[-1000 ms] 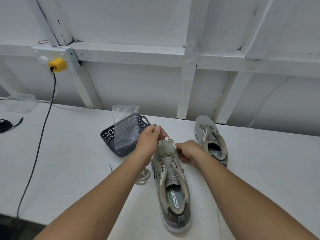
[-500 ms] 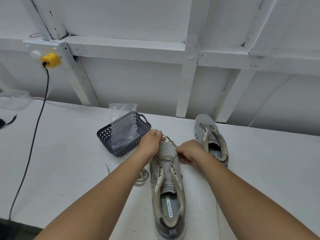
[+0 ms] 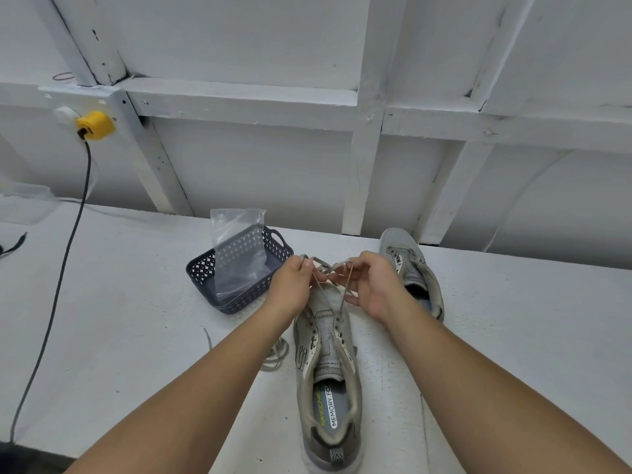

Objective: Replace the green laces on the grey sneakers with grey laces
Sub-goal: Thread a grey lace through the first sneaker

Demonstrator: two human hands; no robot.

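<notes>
Pinching the lace [image 3: 329,268], both hands' fingers [image 3: 309,265]; basket [image 3: 205,272] left, second sneaker [image 3: 407,265] right.

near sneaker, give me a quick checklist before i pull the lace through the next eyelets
1. Both lace ends held: ok. The left hand and right hand each pinch a strand of the lace above the toe.
2. Near sneaker flat on the table: ok.
3. Upper eyelets free: ok, none show lace.
4. Lace ends even: cannot tell, the fingers hide them.
5. Lace colour right: cannot tell; it looks pale grey-beige.
6. Loose lace beside the shoe kept clear: ok, it lies apart, left of the shoe.
</notes>
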